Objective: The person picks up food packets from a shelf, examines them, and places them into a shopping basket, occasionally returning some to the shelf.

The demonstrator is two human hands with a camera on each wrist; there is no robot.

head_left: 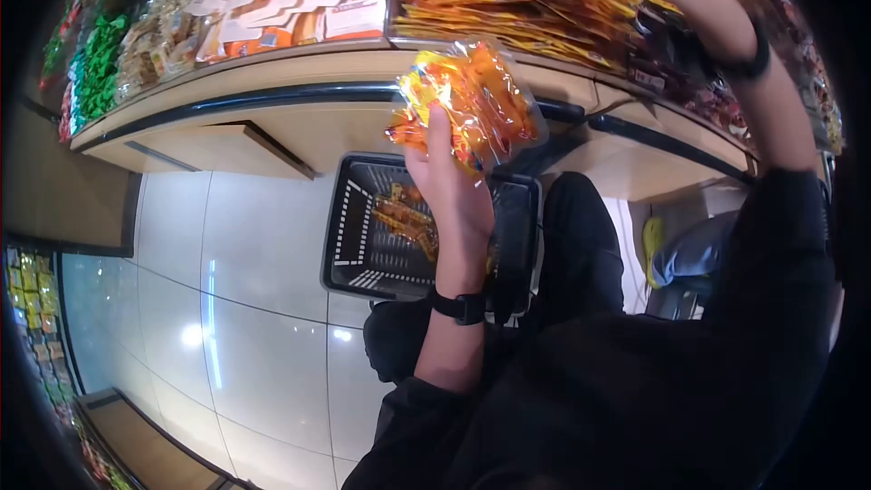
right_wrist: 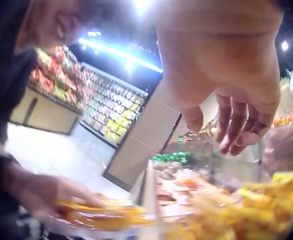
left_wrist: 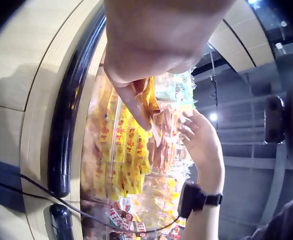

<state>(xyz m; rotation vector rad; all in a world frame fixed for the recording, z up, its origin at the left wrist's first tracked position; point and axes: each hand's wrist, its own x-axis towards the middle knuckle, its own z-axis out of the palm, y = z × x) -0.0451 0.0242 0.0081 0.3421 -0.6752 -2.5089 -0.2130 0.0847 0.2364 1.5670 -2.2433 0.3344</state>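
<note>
My left hand [head_left: 451,183] holds several yellow-orange snack packets [head_left: 472,104] in shiny clear wrap, the thumb lying across their front. They are above the black shopping basket [head_left: 340,254] in the head view. In the left wrist view the left hand [left_wrist: 151,55] covers most of the packets. My right hand [right_wrist: 226,85] is over the display, its fingers loosely bent and nothing between them. Below it, yellow packets [right_wrist: 246,210] lie in the shelf bin. Only the right forearm shows in the head view, as that hand runs past the top edge.
Several brown-yellow packets [head_left: 406,222] lie in the basket on the tiled floor [head_left: 263,236]. A dark rail [head_left: 272,95] runs along the shelf front. White-and-orange packs [head_left: 299,9] and green-wrapped ones [head_left: 102,63] fill the left bins. Another person's yellow shoe [head_left: 651,249] shows at right.
</note>
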